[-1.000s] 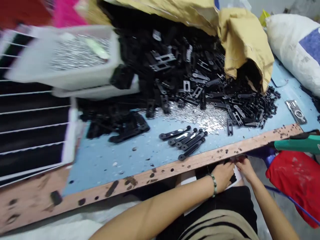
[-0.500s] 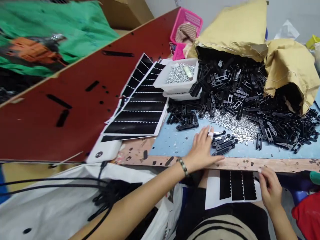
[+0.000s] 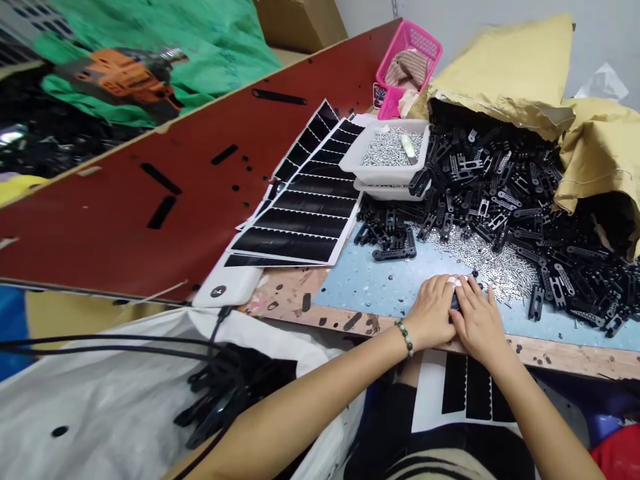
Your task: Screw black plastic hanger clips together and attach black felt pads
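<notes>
Head view shows me both hands close together on the pale blue mat (image 3: 370, 293), near its edge. The left hand (image 3: 431, 313), with a beaded bracelet (image 3: 406, 337) on the wrist, and the right hand (image 3: 479, 327) touch at the fingers, half closed, over a small black piece (image 3: 455, 305) between them; I cannot tell if they really hold it, or how firm. Compared with the earlier picture, the hands have come together, and the short row of black bars is not visible anymore, so I think it is under the fingers now. At 1 o'clock from the hands lies the heap of black parts (image 3: 500, 187), below a kraft paper bag (image 3: 505, 73). At 12 o'clock are loose silver screws (image 3: 500, 267), at 11 o'clock a white tray (image 3: 385, 160), and at 10 o'clock black scalloped sheets (image 3: 300, 220).
</notes>
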`<state>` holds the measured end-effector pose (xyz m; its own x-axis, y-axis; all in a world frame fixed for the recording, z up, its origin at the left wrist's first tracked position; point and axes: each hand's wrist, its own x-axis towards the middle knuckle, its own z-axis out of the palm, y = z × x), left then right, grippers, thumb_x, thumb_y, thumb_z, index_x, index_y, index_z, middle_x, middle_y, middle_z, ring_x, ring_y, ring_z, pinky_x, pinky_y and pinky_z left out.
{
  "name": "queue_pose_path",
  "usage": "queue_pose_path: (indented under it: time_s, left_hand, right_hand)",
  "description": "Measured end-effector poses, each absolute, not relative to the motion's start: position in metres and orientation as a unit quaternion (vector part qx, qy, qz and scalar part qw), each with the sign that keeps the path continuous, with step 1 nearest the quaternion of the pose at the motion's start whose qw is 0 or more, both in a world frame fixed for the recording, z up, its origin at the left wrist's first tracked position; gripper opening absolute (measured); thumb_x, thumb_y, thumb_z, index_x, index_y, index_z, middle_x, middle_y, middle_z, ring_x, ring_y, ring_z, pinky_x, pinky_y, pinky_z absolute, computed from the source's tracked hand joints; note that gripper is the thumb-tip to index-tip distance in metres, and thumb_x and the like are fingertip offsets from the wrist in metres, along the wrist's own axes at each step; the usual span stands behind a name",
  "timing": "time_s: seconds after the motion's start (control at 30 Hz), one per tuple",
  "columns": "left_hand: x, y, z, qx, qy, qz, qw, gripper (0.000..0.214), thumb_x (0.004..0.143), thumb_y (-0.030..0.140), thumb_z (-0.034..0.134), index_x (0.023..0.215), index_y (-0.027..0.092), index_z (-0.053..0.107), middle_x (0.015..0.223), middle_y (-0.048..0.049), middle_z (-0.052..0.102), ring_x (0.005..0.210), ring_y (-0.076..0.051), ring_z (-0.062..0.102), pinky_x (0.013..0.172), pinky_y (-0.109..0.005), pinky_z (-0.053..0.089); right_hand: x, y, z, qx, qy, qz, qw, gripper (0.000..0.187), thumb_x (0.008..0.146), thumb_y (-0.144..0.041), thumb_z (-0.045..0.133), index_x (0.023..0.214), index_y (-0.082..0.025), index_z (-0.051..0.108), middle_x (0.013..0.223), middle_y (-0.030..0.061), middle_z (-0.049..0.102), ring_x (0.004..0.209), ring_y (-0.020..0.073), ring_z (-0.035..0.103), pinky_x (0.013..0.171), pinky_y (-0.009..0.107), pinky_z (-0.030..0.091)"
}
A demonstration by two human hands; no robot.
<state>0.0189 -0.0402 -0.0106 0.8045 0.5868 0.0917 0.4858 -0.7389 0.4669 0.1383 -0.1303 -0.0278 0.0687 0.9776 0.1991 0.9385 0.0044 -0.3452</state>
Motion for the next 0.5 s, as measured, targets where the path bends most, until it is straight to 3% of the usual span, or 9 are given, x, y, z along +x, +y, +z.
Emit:
queue_pose_path:
  time_s: [0.13, 0.27, 0.37, 0.5]
  left_hand:
    - [0.017, -0.041, -0.009, 0.925, 0.288, 0.127, 0.211, 0.057, 0.070, 0.028, 0.057, 0.123, 0.012, 0.041, 0.121, -0.0153, 0.047, 0.115, -0.032, 0.042, 0.102, -0.047, 0.033]
    - [0.020, -0.038, -0.008, 0.923, 0.285, 0.128, 0.223, 0.060, 0.067, 0.034, 0.063, 0.119, 0.012, 0.043, 0.116, -0.0150, 0.049, 0.109, -0.032, 0.045, 0.096, -0.047, 0.038]
    - [0.017, -0.032, 0.003, 0.913, 0.302, 0.135, 0.237, 0.060, 0.064, 0.035, 0.067, 0.116, 0.014, 0.045, 0.112, -0.0138, 0.051, 0.106, -0.032, 0.047, 0.091, -0.047, 0.042]
    - [-0.030, -0.035, 0.046, 0.893, 0.321, 0.174, 0.262, 0.062, 0.065, 0.034, 0.068, 0.119, 0.016, 0.044, 0.114, -0.0115, 0.052, 0.110, -0.028, 0.048, 0.098, -0.043, 0.041]
  right_hand:
    - [0.139, -0.124, -0.034, -0.739, -0.635, 0.010, 0.225, 0.047, 0.096, -0.029, 0.033, 0.140, -0.015, 0.038, 0.142, 0.0123, 0.045, 0.140, 0.0308, 0.024, 0.108, 0.063, 0.017]
    - [0.143, -0.131, -0.042, -0.704, -0.615, -0.059, 0.350, 0.050, 0.094, -0.029, 0.040, 0.140, -0.014, 0.030, 0.144, 0.0189, 0.038, 0.140, 0.0329, 0.021, 0.103, 0.063, 0.028]
    - [0.147, -0.137, -0.045, -0.647, -0.622, -0.099, 0.430, 0.045, 0.092, -0.022, 0.043, 0.136, -0.020, 0.034, 0.143, 0.0179, 0.035, 0.136, 0.0307, 0.030, 0.102, 0.060, 0.033]
    - [0.150, -0.144, -0.047, -0.652, -0.589, -0.082, 0.470, 0.040, 0.091, -0.020, 0.044, 0.131, -0.020, 0.038, 0.135, 0.0179, 0.040, 0.129, 0.0298, 0.038, 0.098, 0.057, 0.038]
